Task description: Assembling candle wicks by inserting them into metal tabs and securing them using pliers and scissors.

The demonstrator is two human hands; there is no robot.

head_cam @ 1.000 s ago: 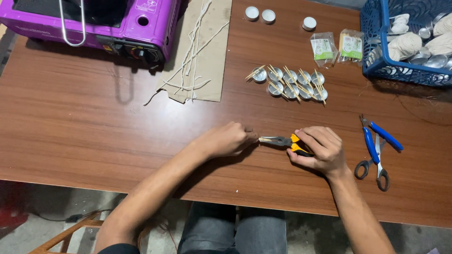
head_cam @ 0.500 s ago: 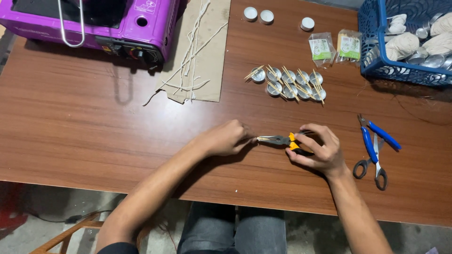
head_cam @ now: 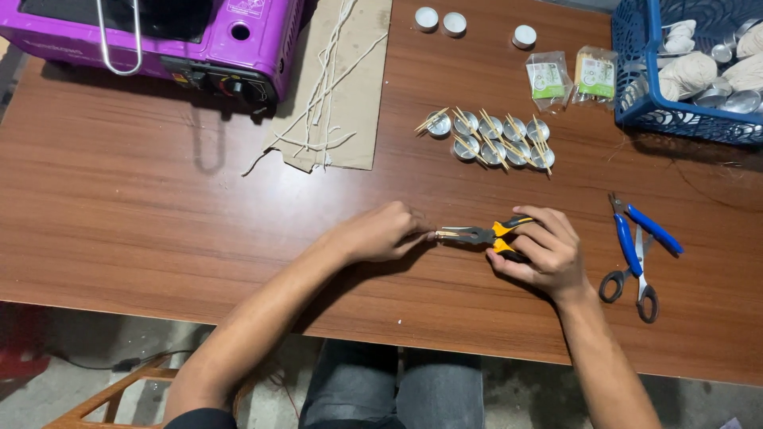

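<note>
My right hand [head_cam: 544, 253] grips the yellow-and-black handles of a pair of pliers [head_cam: 477, 234], whose jaws point left. My left hand [head_cam: 380, 232] is closed, its fingertips pinching a small thin piece at the plier jaws [head_cam: 439, 234]; the piece is too small to make out. Both hands rest low over the brown wooden table [head_cam: 143, 214], near its front middle.
Several round metal cups with wooden sticks [head_cam: 493, 141] lie beyond the hands. Blue-handled pliers [head_cam: 642, 232] and scissors [head_cam: 636, 280] lie right. A blue basket [head_cam: 688, 67], two small packets [head_cam: 572, 77], three white discs [head_cam: 455, 22], cardboard with wick strands [head_cam: 334, 87] and a purple stove [head_cam: 159, 36] stand behind.
The hands and pliers have barely shifted; the view moved slightly. Nothing was picked up or let go.
</note>
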